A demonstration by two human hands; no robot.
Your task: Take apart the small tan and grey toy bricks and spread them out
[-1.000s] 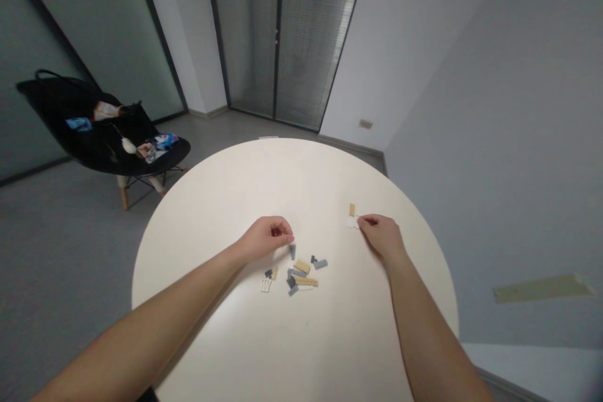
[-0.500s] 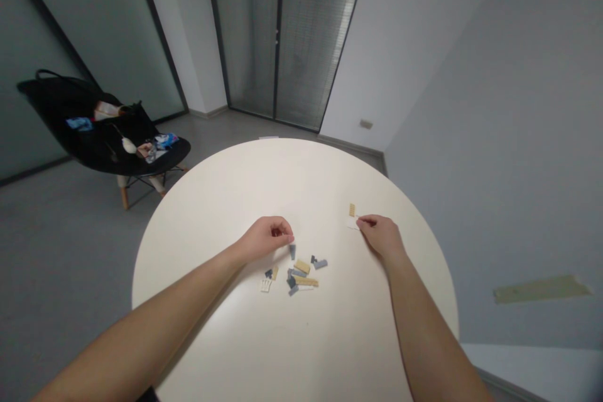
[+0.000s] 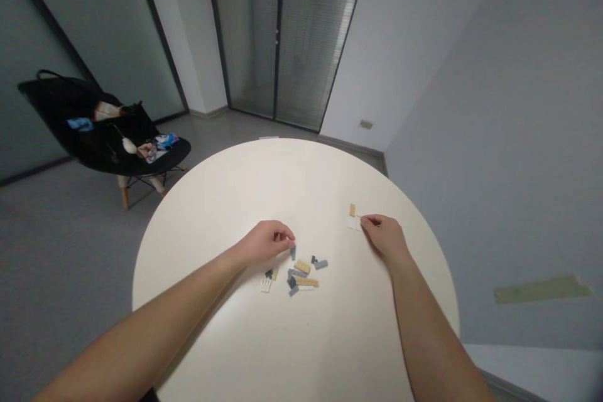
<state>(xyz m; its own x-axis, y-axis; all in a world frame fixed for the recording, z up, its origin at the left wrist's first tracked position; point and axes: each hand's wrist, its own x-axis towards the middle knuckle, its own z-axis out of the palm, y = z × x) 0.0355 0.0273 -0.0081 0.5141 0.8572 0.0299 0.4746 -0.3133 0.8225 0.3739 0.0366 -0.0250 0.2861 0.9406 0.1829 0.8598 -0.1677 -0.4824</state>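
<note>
My left hand (image 3: 267, 242) is over the middle of the table, fingers curled with a small gap at the tips. Its fingertips are right at a small grey toy brick (image 3: 293, 253), touching or just above it. My right hand (image 3: 384, 235), fingers pinched, is at the right edge of a flat white toy brick piece (image 3: 352, 223). A tan brick (image 3: 352, 209) lies against the far side of that piece. Nearer me is a loose pile with a tan brick (image 3: 302, 267), a long tan brick (image 3: 306, 281) and several grey and white ones.
The bricks lie on a round white table (image 3: 226, 195). Beside the pile are a white piece with prongs (image 3: 266, 286) and a light grey brick (image 3: 321, 264). A black chair (image 3: 61, 107) holding a bag and small items stands at the far left, beyond the table edge.
My left hand has lowered slightly toward the grey brick, its fingertips parting a little. My right hand has shifted slightly right, showing more of the white piece.
</note>
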